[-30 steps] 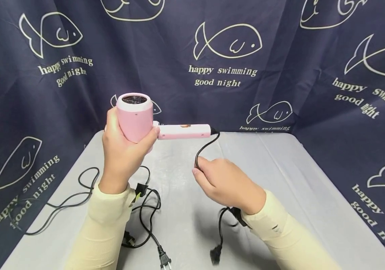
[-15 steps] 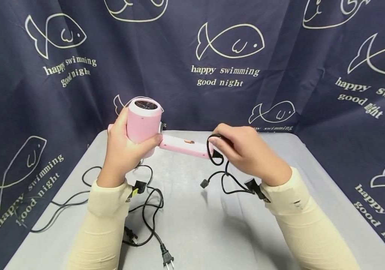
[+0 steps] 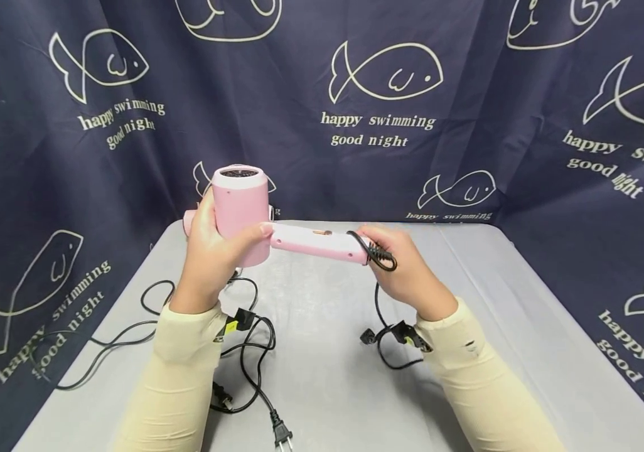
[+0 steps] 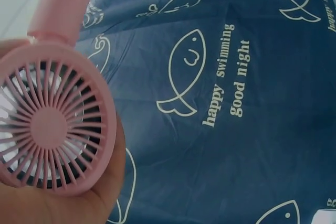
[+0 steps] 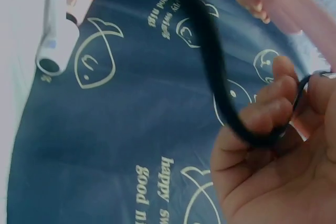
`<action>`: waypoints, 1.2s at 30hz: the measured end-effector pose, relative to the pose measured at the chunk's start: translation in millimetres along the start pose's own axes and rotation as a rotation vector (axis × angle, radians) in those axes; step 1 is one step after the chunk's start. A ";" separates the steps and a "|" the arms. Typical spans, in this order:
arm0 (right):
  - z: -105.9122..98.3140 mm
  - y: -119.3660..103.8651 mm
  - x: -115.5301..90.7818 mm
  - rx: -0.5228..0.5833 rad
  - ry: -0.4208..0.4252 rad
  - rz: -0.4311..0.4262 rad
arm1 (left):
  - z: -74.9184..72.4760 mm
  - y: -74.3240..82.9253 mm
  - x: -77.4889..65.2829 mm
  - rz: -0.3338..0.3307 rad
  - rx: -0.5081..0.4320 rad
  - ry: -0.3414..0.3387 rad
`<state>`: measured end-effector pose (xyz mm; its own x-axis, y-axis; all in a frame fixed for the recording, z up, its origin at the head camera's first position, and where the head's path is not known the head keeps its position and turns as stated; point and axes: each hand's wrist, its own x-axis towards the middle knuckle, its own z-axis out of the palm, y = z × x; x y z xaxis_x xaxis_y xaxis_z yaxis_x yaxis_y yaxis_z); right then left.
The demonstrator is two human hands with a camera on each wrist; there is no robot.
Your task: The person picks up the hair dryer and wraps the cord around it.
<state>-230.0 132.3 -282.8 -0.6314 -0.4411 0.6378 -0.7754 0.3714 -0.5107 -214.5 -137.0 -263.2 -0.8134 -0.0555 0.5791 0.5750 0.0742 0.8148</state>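
A pink hair dryer (image 3: 241, 213) with a white front rim is held up over the table, its barrel pointing upward. My left hand (image 3: 209, 263) grips the barrel, thumb along the near side; the slatted rear grille (image 4: 48, 127) faces the left wrist camera. The handle (image 3: 316, 245) points right. At its end my right hand (image 3: 407, 273) pinches the black power cord (image 3: 378, 254), which loops over the handle tip. In the right wrist view the cord (image 5: 212, 72) runs down into the curled fingers. Below this hand dangles a black plug (image 3: 367, 337).
Tangled black cords (image 3: 254, 351) lie on the grey table (image 3: 322, 389) by the left forearm, with a two-pin plug (image 3: 281, 433) near the front. Each wrist carries a small black camera. A navy fish-print curtain (image 3: 378, 176) surrounds the table. White and pink tube-like things (image 5: 58, 45) show in the right wrist view.
My right hand rose with the cord, then settled around the handle's end, bending the cord back in a loop. The dryer shifted slightly right, and its handle tipped down.
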 end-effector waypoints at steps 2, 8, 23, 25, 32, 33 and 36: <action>5.7 0.3 -3.9 0.061 -0.025 0.025 | 2.3 -0.2 -0.5 -0.008 0.029 0.048; 23.5 -1.0 -14.3 0.316 -0.193 0.202 | 5.7 -0.3 1.6 0.079 0.037 0.159; 25.1 -27.6 -45.1 0.561 -0.533 0.355 | 3.3 -6.4 4.8 0.205 0.110 0.298; 20.5 -35.9 -44.3 0.360 -0.450 0.246 | 0.7 -6.5 5.8 0.212 0.139 0.302; -3.3 -42.6 -23.5 -0.132 -0.167 -0.025 | -3.4 -7.1 6.6 0.170 0.243 0.219; -6.9 -41.0 -18.8 -0.171 -0.139 -0.057 | -3.2 -6.8 6.1 0.163 0.261 0.210; -15.8 -32.0 -2.0 -0.255 -0.034 -0.150 | -3.6 -5.0 5.0 0.147 0.288 0.182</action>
<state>-203.7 134.2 -258.6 -0.5135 -0.5318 0.6735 -0.8347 0.4914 -0.2484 -221.2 -141.3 -264.3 -0.6802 -0.1974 0.7059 0.6149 0.3706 0.6961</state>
